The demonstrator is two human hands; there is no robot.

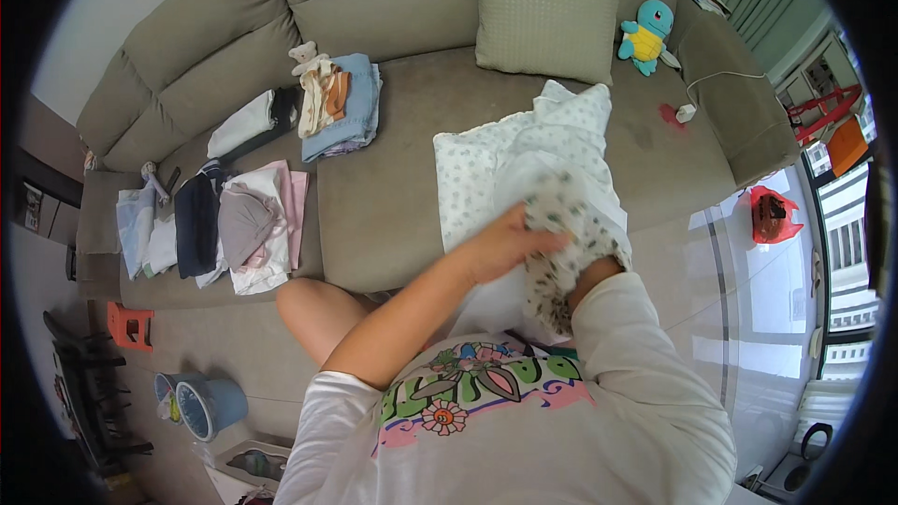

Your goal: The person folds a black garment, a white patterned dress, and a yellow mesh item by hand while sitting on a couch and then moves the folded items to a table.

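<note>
A white cloth piece with a dark leafy print (554,276) is bunched up in front of me, most likely a garment. My left hand (505,245) grips its edge, thumb lying over the fabric. My right hand (595,273) reaches into the cloth from the right; only the wrist shows and its fingers are hidden inside. Beyond both hands, a white cloth with a pale small print (468,178) lies spread on the sofa seat, its far right part folded and raised. Whether the two prints belong to one item, I cannot tell.
The grey-brown sofa (383,187) holds folded clothes (253,224) at left, a blue folded stack (354,108), a light cushion (547,14) and a turquoise turtle plush (647,37). A white charger (686,113) lies at right. On the floor stand a red bag (774,215) and blue bucket (217,407).
</note>
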